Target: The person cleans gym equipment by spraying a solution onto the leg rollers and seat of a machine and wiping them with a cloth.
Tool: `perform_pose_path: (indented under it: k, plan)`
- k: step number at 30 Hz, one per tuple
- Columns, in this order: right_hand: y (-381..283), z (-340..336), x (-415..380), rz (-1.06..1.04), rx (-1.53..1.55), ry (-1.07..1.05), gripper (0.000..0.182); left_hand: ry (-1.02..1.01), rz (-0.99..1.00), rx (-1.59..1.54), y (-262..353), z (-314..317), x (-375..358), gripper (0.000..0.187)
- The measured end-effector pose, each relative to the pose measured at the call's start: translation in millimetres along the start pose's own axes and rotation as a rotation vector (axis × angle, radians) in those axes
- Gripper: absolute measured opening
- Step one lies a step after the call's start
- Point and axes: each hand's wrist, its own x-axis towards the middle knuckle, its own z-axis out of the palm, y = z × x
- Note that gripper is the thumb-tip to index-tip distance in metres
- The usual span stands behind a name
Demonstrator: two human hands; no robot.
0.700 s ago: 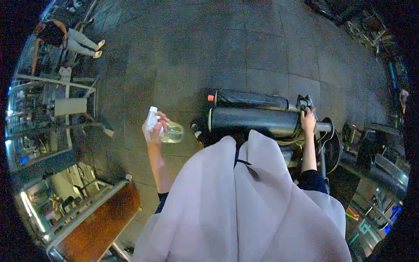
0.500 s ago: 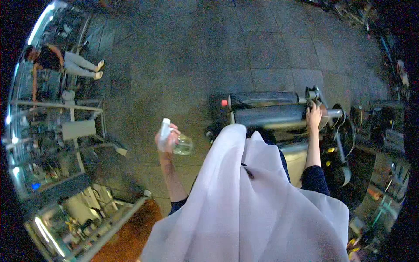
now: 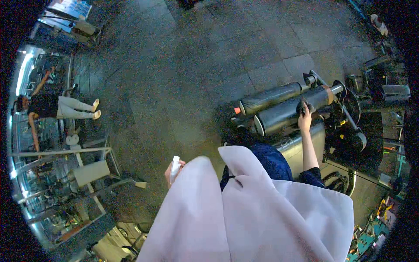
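My left hand (image 3: 168, 174) is closed round a spray bottle (image 3: 175, 164). Its white sprayer head shows, while the white fabric I wear hides the rest of it and most of the hand. On the right, my right hand (image 3: 305, 121) grips a dark cloth (image 3: 304, 106) and presses it on the near black padded roller (image 3: 281, 116) of a gym machine. Beyond that roller lies a second black padded roller (image 3: 270, 99), with an orange-red tip (image 3: 237, 110) beside its left end.
A wheel-like disc and a lever (image 3: 347, 114) stand right of the rollers. A tan bench pad (image 3: 301, 142) lies nearer my body. At the left, a person (image 3: 61, 106) in a dark top stands by a metal frame with a pale pad (image 3: 91, 173). Grey tiles (image 3: 187, 78) cover the floor.
My right hand has moved from the machine's right end leftward along the near roller, with the cloth. The left hand with the bottle has dropped nearer my body, partly behind the white fabric. The view has turned.
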Motion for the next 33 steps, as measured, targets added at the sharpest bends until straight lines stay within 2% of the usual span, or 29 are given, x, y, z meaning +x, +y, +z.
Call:
perform_pose_path:
  k: [3, 5, 7, 10, 11, 14, 15, 17, 18, 19, 20, 21, 23, 24, 25, 26, 27, 28, 29, 30, 31, 32, 33]
  plan:
    - [6, 5, 6, 0.107, 0.007, -0.009, 0.073, -0.061, 0.074, -0.161, -3, 9, 20, 0.023]
    - [-4, 1, 3, 0.151, 0.034, -0.013, 0.077, 0.031, 0.277, -0.059, 17, 28, 30, 0.023]
    - [-27, -6, -8, 0.168, 0.012, 0.015, 0.081, -0.1, 0.133, 0.012, 44, 8, 45, 0.025]
    - [-36, -16, -14, 0.142, -0.066, 0.064, 0.082, -0.307, -0.054, -0.017, 60, 20, 91, 0.028]
    - [-25, -13, -13, 0.199, -0.07, 0.053, 0.082, -0.375, -0.124, -0.031, 61, 26, 114, 0.028]
    - [-30, 4, -8, 0.165, -0.039, 0.12, 0.079, -0.588, -0.195, 0.152, 108, 41, 173, 0.047]
    - [-41, 5, -7, 0.277, 0.029, 0.089, 0.076, -0.702, -0.205, 0.183, 121, 44, 192, 0.046]
    - [-52, 3, -5, 0.283, -0.069, 0.146, 0.07, -0.874, -0.331, 0.203, 126, 47, 228, 0.043]
    - [-59, -3, -2, 0.291, -0.09, 0.15, 0.067, -0.931, -0.291, 0.284, 131, 51, 247, 0.042]
    - [-66, -3, -1, 0.335, -0.278, 0.195, 0.062, -0.983, -0.248, 0.354, 136, 57, 264, 0.042]
    - [-65, -3, 3, 0.25, -0.239, 0.285, 0.058, -1.028, -0.205, 0.428, 142, 64, 278, 0.041]
    - [-79, -7, 7, 0.302, -0.207, 0.244, 0.058, -0.945, -0.134, 0.435, 164, 82, 276, 0.035]
    - [-133, -21, 22, 0.359, -0.059, 0.174, 0.058, -0.971, -0.143, 0.4, 209, 119, 280, 0.023]
    - [-163, -25, 28, 0.42, 0.02, 0.13, 0.063, -0.986, -0.152, 0.387, 221, 129, 287, 0.018]
    - [-196, -30, 36, 0.427, 0.059, 0.085, 0.071, -1.006, -0.073, 0.433, 205, 134, 308, 0.019]
    - [-189, -12, 36, 0.222, 0.059, 0.129, 0.082, -1.086, -0.083, 0.399, 201, 141, 325, 0.019]
    - [-225, -19, 46, 0.393, 0.01, -0.084, 0.089, -1.171, -0.088, 0.364, 201, 152, 343, 0.019]
    - [-224, 2, 46, 0.282, 0.019, -0.122, 0.093, -1.257, -0.092, 0.33, 208, 164, 361, 0.018]
    - [-243, 14, 53, 0.327, -0.065, -0.241, 0.093, -1.435, -0.087, 0.405, 229, 175, 374, 0.019]
    - [-256, 29, 58, 0.165, -0.053, -0.224, 0.088, -1.593, -0.021, 0.446, 241, 189, 385, 0.017]
    - [-275, 37, 66, 0.287, -0.082, -0.398, 0.079, -1.658, -0.075, 0.529, 255, 200, 391, 0.017]
    - [-292, 49, 74, 0.298, -0.078, -0.437, 0.063, -1.717, -0.134, 0.615, 265, 206, 395, 0.017]
    - [-292, 71, 75, 0.208, -0.003, -0.459, 0.046, -1.718, -0.148, 0.615, 272, 208, 402, 0.026]
